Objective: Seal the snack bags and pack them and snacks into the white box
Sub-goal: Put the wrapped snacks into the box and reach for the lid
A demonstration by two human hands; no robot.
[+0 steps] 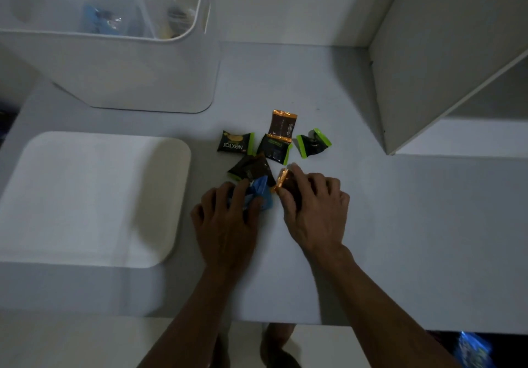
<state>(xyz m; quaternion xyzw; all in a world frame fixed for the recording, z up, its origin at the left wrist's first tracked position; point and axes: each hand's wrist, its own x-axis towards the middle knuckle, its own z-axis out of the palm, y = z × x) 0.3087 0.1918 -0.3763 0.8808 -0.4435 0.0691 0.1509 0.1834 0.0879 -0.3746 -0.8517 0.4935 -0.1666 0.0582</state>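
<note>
Nearest the front edge of the worktop (pixel 371 225), we have both hands down on the loose snacks. Our left hand (pixel 228 219) curls its fingers over a blue packet (pixel 261 193), and our right hand (pixel 314 207) pinches an orange-edged brown packet (pixel 283 182) between thumb and fingers, probably so we can gather two at once. Just beyond lie four dark packets with green ends, one reading Nextar (pixel 235 142), and another orange-ended packet (pixel 283 125), bunched within easy reach. At the left edge rests the flat white lid (pixel 85 196), set aside, we judge, to keep the opening free. Toward the far left corner stands the white box (pixel 128 76), a few wrapped items dimly visible inside, so packing looks partly done.
</note>
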